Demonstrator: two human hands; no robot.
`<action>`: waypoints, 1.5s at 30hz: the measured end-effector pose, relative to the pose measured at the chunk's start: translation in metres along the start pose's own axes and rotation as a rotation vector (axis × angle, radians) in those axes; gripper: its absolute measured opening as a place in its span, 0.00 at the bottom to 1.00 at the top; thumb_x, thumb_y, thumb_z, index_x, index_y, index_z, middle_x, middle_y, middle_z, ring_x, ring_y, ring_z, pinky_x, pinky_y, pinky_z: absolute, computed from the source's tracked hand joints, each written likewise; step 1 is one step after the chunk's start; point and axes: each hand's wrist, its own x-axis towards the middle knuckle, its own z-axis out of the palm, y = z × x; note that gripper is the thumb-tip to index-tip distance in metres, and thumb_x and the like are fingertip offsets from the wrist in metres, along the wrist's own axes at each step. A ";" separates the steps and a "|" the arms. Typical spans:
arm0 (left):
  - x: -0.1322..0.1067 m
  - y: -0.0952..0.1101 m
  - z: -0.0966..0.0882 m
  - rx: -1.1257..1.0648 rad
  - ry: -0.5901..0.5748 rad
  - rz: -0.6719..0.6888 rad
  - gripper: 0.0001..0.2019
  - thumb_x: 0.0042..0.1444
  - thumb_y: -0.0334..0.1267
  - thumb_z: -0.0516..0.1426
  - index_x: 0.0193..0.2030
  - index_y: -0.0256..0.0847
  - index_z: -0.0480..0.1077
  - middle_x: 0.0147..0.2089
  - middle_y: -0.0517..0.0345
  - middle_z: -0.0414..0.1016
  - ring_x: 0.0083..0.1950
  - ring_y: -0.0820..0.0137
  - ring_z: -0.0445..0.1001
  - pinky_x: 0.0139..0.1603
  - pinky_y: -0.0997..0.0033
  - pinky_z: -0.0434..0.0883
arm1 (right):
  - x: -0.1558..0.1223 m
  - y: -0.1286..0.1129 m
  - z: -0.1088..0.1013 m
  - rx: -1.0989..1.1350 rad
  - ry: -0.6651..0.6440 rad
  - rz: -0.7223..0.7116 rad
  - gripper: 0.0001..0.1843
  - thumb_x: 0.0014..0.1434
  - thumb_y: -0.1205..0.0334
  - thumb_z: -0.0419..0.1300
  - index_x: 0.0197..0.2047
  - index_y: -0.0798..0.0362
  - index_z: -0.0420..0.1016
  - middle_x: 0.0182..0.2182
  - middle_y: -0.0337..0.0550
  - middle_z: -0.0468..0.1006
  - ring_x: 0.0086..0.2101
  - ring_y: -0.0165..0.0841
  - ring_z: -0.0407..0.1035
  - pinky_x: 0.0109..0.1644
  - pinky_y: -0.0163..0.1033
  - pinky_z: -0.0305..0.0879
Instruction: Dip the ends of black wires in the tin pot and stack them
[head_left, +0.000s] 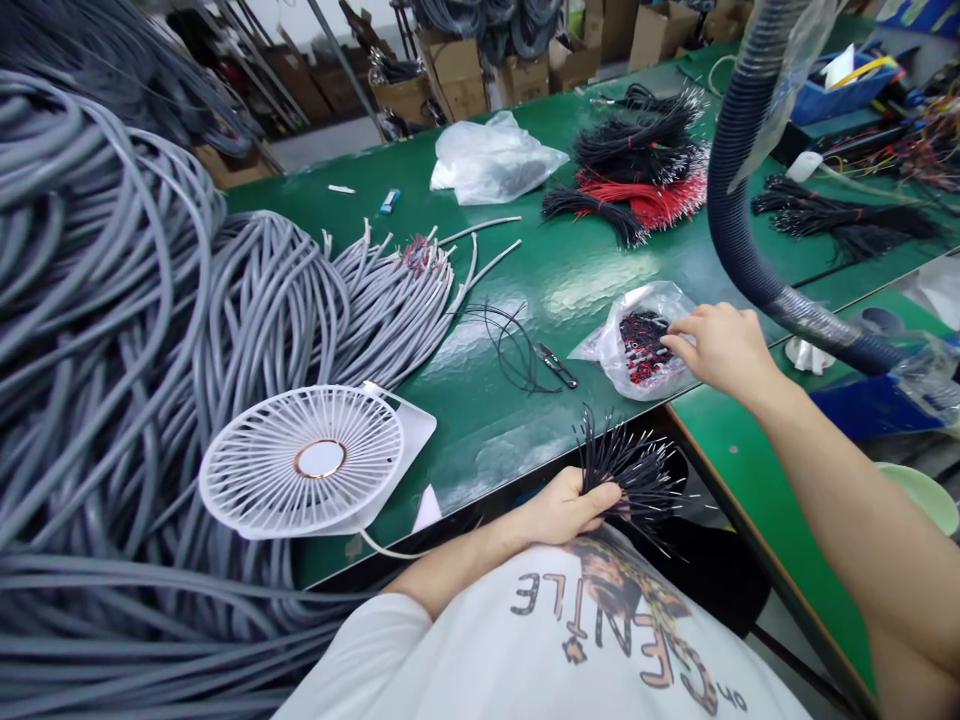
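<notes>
Head view, step: red-and-black pieces (642,347) are apparently being picked at by the right hand (720,348).
Left hand (574,508): being clamped on black wire bundle (628,465), just off the surface (487,432) edge.
Right hand: being held at pieces; pinched or not, cannot tell.
Next move: fingertip pinch probably being called for.
Clear bag (609,348): pieces being held inside.
White bag (495,155): contents being obscured.

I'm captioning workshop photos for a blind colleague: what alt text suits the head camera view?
A person's left hand holds a bundle of black wires while the right hand is at a clear plastic bag of small red and black pieces on a green table. A white fan and heaped grey cables fill the left side.
</notes>
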 end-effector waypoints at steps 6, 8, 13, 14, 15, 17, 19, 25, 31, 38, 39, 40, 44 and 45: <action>0.002 0.005 -0.003 0.039 -0.042 -0.012 0.32 0.56 0.70 0.53 0.24 0.39 0.60 0.16 0.70 0.52 0.19 0.81 0.48 0.20 0.75 0.46 | -0.044 -0.015 -0.030 0.649 -0.270 -0.262 0.15 0.65 0.52 0.58 0.41 0.51 0.82 0.40 0.46 0.83 0.41 0.37 0.76 0.48 0.41 0.69; 0.004 0.007 -0.002 0.058 -0.063 -0.008 0.32 0.56 0.70 0.53 0.23 0.40 0.59 0.16 0.69 0.52 0.19 0.80 0.48 0.21 0.74 0.47 | -0.054 -0.019 -0.037 0.678 -0.347 -0.299 0.16 0.66 0.52 0.57 0.41 0.51 0.82 0.40 0.45 0.83 0.40 0.36 0.76 0.48 0.40 0.69; 0.007 0.008 -0.001 0.128 -0.115 0.015 0.33 0.57 0.70 0.52 0.23 0.39 0.60 0.18 0.68 0.54 0.21 0.79 0.49 0.22 0.74 0.49 | -0.062 -0.023 -0.045 0.681 -0.448 -0.286 0.18 0.66 0.47 0.57 0.42 0.51 0.81 0.39 0.44 0.82 0.39 0.36 0.75 0.45 0.40 0.69; 0.007 0.008 -0.001 0.141 -0.123 0.015 0.33 0.57 0.70 0.52 0.23 0.38 0.61 0.18 0.68 0.54 0.22 0.79 0.50 0.23 0.74 0.50 | -0.064 -0.023 -0.046 0.662 -0.450 -0.285 0.18 0.64 0.46 0.59 0.44 0.51 0.80 0.40 0.44 0.81 0.40 0.37 0.75 0.46 0.40 0.69; 0.007 0.009 0.000 0.152 -0.130 0.016 0.33 0.57 0.70 0.52 0.23 0.38 0.62 0.18 0.67 0.54 0.22 0.78 0.51 0.23 0.74 0.51 | -0.065 -0.022 -0.046 0.642 -0.447 -0.293 0.20 0.62 0.44 0.62 0.46 0.51 0.79 0.42 0.45 0.81 0.41 0.38 0.74 0.46 0.41 0.70; 0.008 0.011 0.001 0.170 -0.145 0.025 0.32 0.57 0.69 0.53 0.23 0.38 0.63 0.19 0.67 0.55 0.24 0.77 0.53 0.25 0.74 0.55 | -0.068 -0.023 -0.047 0.601 -0.438 -0.331 0.27 0.56 0.43 0.67 0.52 0.51 0.75 0.46 0.46 0.79 0.45 0.40 0.73 0.49 0.42 0.70; 0.008 0.013 0.002 0.180 -0.161 0.040 0.32 0.57 0.69 0.53 0.22 0.38 0.64 0.20 0.66 0.57 0.27 0.76 0.57 0.29 0.74 0.60 | -0.073 -0.025 -0.049 0.561 -0.414 -0.381 0.30 0.53 0.44 0.70 0.54 0.51 0.73 0.49 0.48 0.77 0.47 0.41 0.72 0.50 0.43 0.69; 0.009 0.015 0.002 0.214 -0.197 0.034 0.32 0.56 0.70 0.53 0.29 0.36 0.70 0.24 0.64 0.61 0.29 0.74 0.60 0.33 0.72 0.63 | -0.086 -0.041 -0.058 0.384 -0.259 -0.599 0.06 0.64 0.60 0.60 0.43 0.51 0.74 0.44 0.48 0.75 0.43 0.40 0.67 0.46 0.43 0.62; 0.010 0.011 0.001 0.209 -0.237 0.070 0.31 0.58 0.67 0.54 0.34 0.35 0.73 0.31 0.59 0.71 0.33 0.71 0.66 0.38 0.71 0.67 | -0.087 -0.048 -0.055 0.199 -0.298 -0.681 0.09 0.65 0.65 0.56 0.42 0.51 0.79 0.37 0.47 0.76 0.38 0.39 0.66 0.41 0.43 0.55; 0.009 0.011 -0.002 0.280 -0.260 0.100 0.28 0.62 0.62 0.54 0.32 0.35 0.73 0.29 0.61 0.70 0.32 0.73 0.65 0.37 0.73 0.68 | -0.085 -0.057 -0.056 0.155 -0.420 -0.689 0.10 0.66 0.59 0.58 0.37 0.53 0.78 0.31 0.45 0.77 0.33 0.37 0.67 0.40 0.42 0.53; 0.008 0.012 -0.003 0.302 -0.259 0.101 0.27 0.62 0.61 0.54 0.31 0.35 0.73 0.28 0.62 0.68 0.31 0.73 0.64 0.35 0.74 0.67 | -0.085 -0.059 -0.056 0.152 -0.429 -0.695 0.11 0.66 0.59 0.57 0.35 0.53 0.78 0.30 0.45 0.77 0.33 0.37 0.68 0.40 0.42 0.53; 0.008 0.012 -0.003 0.326 -0.260 0.104 0.27 0.62 0.60 0.54 0.30 0.35 0.72 0.27 0.63 0.66 0.30 0.74 0.62 0.34 0.74 0.66 | -0.085 -0.060 -0.056 0.149 -0.436 -0.704 0.12 0.66 0.60 0.57 0.34 0.53 0.77 0.30 0.44 0.77 0.32 0.37 0.68 0.40 0.42 0.52; 0.008 0.013 -0.006 0.409 -0.276 0.108 0.27 0.63 0.61 0.53 0.28 0.35 0.69 0.26 0.63 0.61 0.29 0.74 0.60 0.31 0.75 0.62 | -0.084 -0.062 -0.053 0.134 -0.459 -0.725 0.11 0.65 0.66 0.57 0.30 0.54 0.75 0.27 0.43 0.76 0.29 0.34 0.67 0.37 0.41 0.50; 0.008 0.013 -0.007 0.427 -0.282 0.106 0.28 0.62 0.62 0.52 0.28 0.36 0.69 0.26 0.63 0.60 0.29 0.74 0.60 0.31 0.75 0.62 | -0.083 -0.062 -0.053 0.129 -0.459 -0.729 0.11 0.65 0.66 0.57 0.30 0.54 0.75 0.27 0.42 0.76 0.29 0.34 0.67 0.37 0.41 0.50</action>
